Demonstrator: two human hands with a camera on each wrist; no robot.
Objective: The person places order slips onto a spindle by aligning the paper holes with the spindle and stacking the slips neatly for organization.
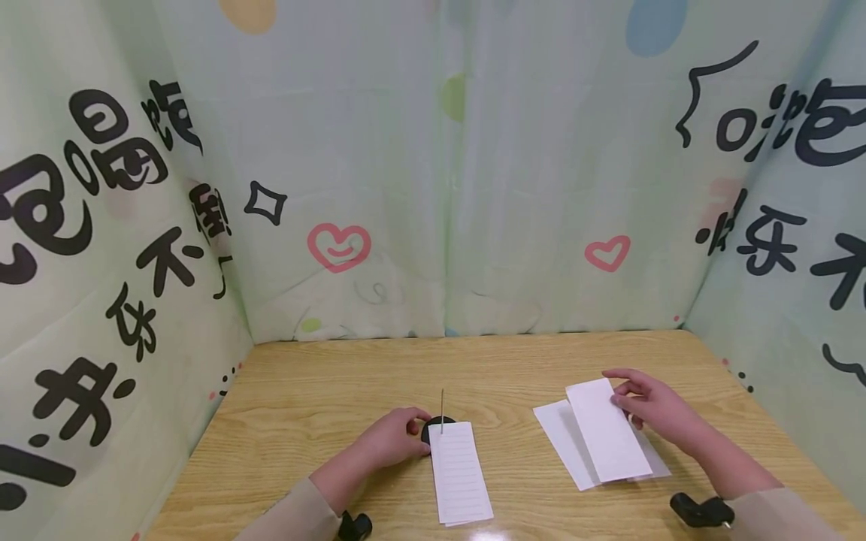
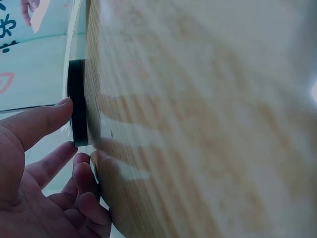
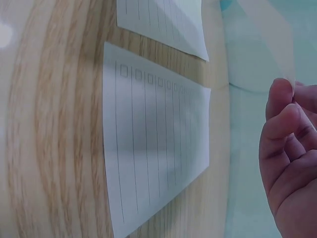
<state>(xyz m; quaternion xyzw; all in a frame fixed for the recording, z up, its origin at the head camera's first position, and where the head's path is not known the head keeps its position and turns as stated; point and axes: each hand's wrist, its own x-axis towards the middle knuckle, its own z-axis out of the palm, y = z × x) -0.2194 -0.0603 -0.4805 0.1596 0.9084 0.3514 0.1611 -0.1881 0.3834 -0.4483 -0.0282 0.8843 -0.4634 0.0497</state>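
My left hand (image 1: 392, 437) holds the round black base of a paper spike (image 1: 428, 433) by its rim. In the left wrist view, thumb and index finger lie on opposite sides of the base (image 2: 78, 106). A thin upright needle (image 1: 443, 400) rises from it, piercing the top end of a few lined paper slips (image 1: 461, 475) that lie toward me. My right hand (image 1: 652, 407) pinches a white slip (image 1: 607, 432) by its side edge, raised and tilted. Beneath it, more slips (image 1: 564, 439) rest on the table; the right wrist view shows their printed lines and small boxes (image 3: 153, 129).
The wooden table (image 1: 325, 376) ends at the back against a pale printed curtain (image 1: 406, 150), which also closes off both sides. Black wrist-camera mounts sit by both sleeves, the right one (image 1: 700, 511) near the table's front.
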